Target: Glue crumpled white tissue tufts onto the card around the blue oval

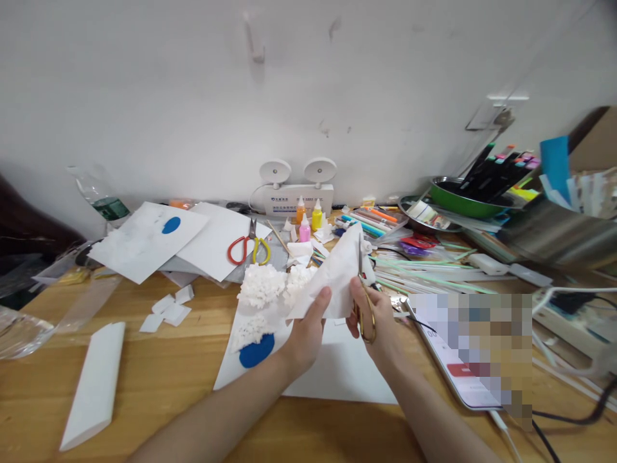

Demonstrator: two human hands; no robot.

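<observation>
My left hand (308, 337) is closed on a folded piece of white paper (332, 270), thumb on top, holding it tilted up above the table. In my right hand (378, 321) is a pair of gold-handled scissors (367, 321), its blades against the paper's right edge. Below lies a white sheet (347, 366). On its left part sit bumpy white clusters (260, 286) and a blue oval (257, 351), partly covered by white bits. How far the scissor blades are apart cannot be made out.
Red-and-yellow-handled scissors (249, 247) lie on white sheets behind. Small paint bottles (304, 228) stand near the wall. Paper squares (166, 310) and a folded white paper (94, 386) are at left. A phone (463, 360), partly pixelated, and cables lie at right.
</observation>
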